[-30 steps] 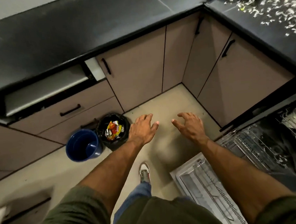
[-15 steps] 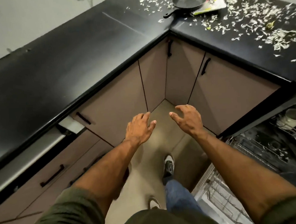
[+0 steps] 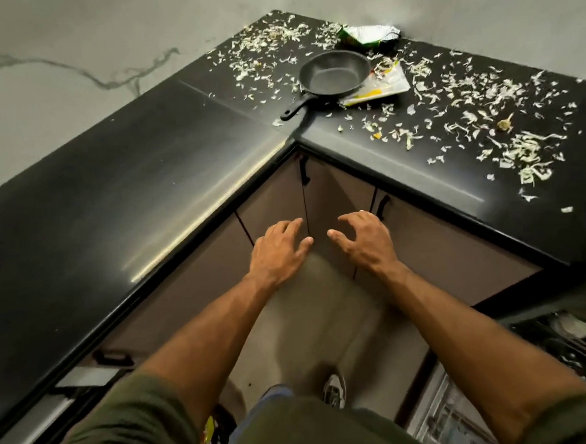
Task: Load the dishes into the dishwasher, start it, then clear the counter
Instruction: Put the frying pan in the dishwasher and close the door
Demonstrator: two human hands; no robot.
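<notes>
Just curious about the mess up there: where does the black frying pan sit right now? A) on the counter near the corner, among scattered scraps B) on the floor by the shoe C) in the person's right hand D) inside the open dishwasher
A: the frying pan rests on the black counter near the corner, with pale scraps strewn around it; the left hand and right hand are both empty.

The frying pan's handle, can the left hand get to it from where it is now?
Probably yes. The left hand is open and empty, and the frying pan has its handle pointing toward the counter's inner corner, with only bare countertop and loose scraps between.
</notes>
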